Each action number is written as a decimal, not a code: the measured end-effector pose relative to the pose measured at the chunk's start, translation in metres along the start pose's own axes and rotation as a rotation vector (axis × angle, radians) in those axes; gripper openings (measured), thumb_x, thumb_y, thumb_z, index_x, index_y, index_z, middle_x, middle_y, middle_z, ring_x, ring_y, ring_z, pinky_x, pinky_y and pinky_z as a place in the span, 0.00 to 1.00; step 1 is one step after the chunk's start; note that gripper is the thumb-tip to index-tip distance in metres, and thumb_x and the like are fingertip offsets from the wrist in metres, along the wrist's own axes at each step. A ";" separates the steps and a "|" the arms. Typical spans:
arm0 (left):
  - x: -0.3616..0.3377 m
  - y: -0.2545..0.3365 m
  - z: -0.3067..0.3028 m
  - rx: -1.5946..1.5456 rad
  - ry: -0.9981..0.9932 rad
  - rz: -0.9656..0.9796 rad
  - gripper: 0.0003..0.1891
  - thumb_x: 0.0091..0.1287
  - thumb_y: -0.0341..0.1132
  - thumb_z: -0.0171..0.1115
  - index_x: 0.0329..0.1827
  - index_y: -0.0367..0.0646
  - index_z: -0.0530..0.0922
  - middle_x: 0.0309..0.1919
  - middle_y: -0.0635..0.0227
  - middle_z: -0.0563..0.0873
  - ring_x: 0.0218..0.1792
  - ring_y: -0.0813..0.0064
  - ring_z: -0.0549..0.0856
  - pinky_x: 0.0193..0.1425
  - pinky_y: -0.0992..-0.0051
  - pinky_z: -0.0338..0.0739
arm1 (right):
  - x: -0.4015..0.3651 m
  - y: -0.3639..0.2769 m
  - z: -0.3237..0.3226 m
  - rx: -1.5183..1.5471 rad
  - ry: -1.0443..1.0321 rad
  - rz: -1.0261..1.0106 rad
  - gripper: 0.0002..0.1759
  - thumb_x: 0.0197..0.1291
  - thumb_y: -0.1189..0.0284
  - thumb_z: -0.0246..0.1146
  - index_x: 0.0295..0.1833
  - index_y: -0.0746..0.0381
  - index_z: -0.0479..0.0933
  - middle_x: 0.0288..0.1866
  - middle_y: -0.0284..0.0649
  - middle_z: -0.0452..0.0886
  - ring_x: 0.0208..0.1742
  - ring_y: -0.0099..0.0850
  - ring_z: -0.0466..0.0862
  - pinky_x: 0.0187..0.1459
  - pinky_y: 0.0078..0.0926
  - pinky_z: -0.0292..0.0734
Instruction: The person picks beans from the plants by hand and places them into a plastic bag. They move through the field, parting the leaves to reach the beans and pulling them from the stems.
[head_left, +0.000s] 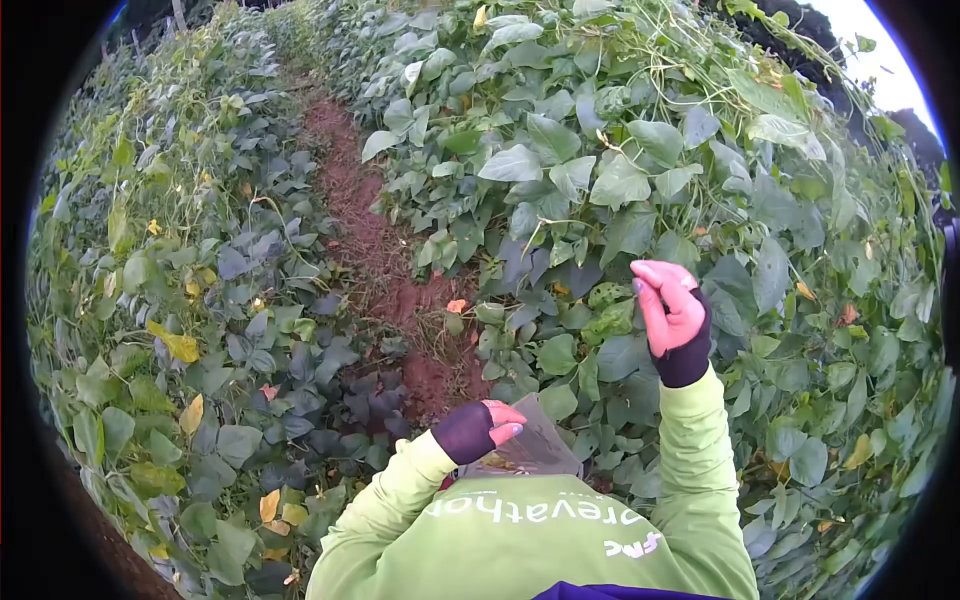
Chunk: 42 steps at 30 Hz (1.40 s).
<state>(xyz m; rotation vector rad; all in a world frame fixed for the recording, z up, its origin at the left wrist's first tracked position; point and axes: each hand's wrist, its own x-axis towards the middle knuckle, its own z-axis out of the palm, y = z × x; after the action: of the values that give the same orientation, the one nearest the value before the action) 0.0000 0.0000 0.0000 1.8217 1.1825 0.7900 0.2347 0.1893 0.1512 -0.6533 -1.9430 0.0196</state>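
Note:
My right hand [674, 312], in a dark fingerless glove, is raised in front of the climbing bean plants [620, 180] on the right. Its fingers are curled, with thumb and forefinger close together; anything held there is too small or hidden to make out. Lower and nearer my body, my left hand [490, 430], gloved the same way, is at the left side of a grey translucent bag [545, 440] at my waist. Its fingers stretch out over the bag's opening, and no object shows in them. Some yellowish-green contents are partly visible inside the bag.
A reddish dirt path [345, 180] runs away between two dense rows of plants. The left row [190, 330] carries several yellow leaves. Tangled vines [690, 60] overhang at the upper right. An orange dry leaf [457, 306] lies near the path.

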 end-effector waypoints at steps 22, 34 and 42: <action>0.230 0.042 -0.186 -0.275 0.451 0.319 0.15 0.69 0.28 0.59 0.58 0.36 0.80 0.53 0.63 0.84 0.52 0.75 0.83 0.58 0.76 0.75 | 0.112 0.075 0.083 -0.149 0.012 0.301 0.16 0.58 0.79 0.63 0.54 0.65 0.77 0.46 0.45 0.79 0.36 0.37 0.82 0.40 0.32 0.78; 0.338 0.042 -0.204 -0.708 0.135 0.204 0.15 0.67 0.29 0.65 0.57 0.37 0.81 0.43 0.71 0.86 0.40 0.84 0.82 0.49 0.81 0.77 | 0.128 0.099 0.102 -0.189 0.011 0.057 0.08 0.57 0.81 0.64 0.43 0.65 0.82 0.33 0.46 0.82 0.32 0.42 0.83 0.34 0.32 0.77; 0.350 0.032 -0.224 -0.725 0.117 0.219 0.10 0.68 0.28 0.64 0.50 0.35 0.83 0.37 0.68 0.86 0.36 0.82 0.83 0.45 0.79 0.79 | 0.145 0.108 0.112 -0.195 -0.083 0.049 0.11 0.55 0.84 0.65 0.45 0.66 0.82 0.34 0.46 0.81 0.32 0.40 0.83 0.34 0.30 0.77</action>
<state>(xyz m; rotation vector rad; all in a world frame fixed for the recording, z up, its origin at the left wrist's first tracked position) -0.0440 0.3823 0.1611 1.3111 0.6329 1.2677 0.1416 0.3764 0.1894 -0.8405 -2.0241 -0.1149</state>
